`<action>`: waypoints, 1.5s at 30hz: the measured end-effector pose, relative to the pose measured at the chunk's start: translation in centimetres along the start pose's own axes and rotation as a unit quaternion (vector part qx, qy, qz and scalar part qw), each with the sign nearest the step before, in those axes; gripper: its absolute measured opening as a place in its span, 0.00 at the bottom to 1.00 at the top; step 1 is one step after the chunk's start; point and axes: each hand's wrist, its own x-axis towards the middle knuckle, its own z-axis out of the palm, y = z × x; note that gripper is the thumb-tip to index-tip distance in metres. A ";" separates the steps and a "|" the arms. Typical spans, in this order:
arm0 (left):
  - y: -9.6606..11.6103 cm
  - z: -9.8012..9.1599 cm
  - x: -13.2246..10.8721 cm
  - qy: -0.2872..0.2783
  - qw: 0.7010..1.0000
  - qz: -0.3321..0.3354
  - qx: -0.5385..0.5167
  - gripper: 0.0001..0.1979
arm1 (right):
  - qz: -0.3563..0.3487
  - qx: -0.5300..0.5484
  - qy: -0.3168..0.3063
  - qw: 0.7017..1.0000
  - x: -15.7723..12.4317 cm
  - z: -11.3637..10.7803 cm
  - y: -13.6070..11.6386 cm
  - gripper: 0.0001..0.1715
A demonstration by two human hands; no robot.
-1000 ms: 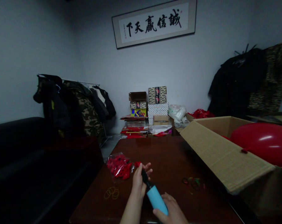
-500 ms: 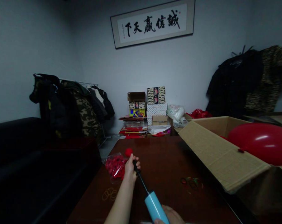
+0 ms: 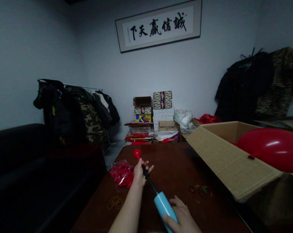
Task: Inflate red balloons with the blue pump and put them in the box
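Note:
A balloon pump with a light blue barrel (image 3: 166, 208) and a thin dark rod slants over the table. My left hand (image 3: 139, 171) is closed around its black end (image 3: 144, 170), thumb on top and some fingers partly lifted. From the same hand a small, slightly filled red balloon (image 3: 137, 153) sticks up, its neck hidden by the thumb. My right hand (image 3: 184, 216) wraps the barrel from the right, with the thumb across it. Left of my left hand lies a clear bag of red balloons (image 3: 122, 174).
Yellow rubber bands (image 3: 115, 203) lie at the table's left, and coloured bands (image 3: 201, 191) at its right. An open cardboard box (image 3: 231, 161) with a large inflated red balloon (image 3: 270, 149) stands on the right. Stacked boxes (image 3: 163, 115) are beyond the table (image 3: 170, 155).
The red balloon has grown slightly and stands more upright. Both hands and the pump have shifted a little up and to the right. More of my right hand shows now.

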 end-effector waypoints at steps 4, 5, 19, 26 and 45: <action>-1.4 0.4 -0.7 -0.013 1.000 -0.009 0.002 0.12 | 0.026 -0.045 0.011 0.999 1.2 -1.5 -2.1 0.37; -1.8 0.4 -0.9 -0.017 1.000 -0.015 0.005 0.12 | 0.027 -0.043 0.020 0.999 1.6 -1.7 -2.4 0.37; -2.5 -0.7 -0.3 0.007 1.000 -0.012 0.011 0.14 | 0.035 -0.089 0.089 0.991 3.1 -0.1 -3.4 0.33; -2.1 -0.5 1.0 0.002 1.000 0.002 -0.009 0.13 | 0.031 -0.163 0.100 0.981 1.0 -1.1 -3.3 0.33; -0.9 -0.2 0.2 -0.041 0.999 0.008 -0.022 0.15 | 0.029 -0.166 0.105 0.980 0.3 0.4 -1.9 0.31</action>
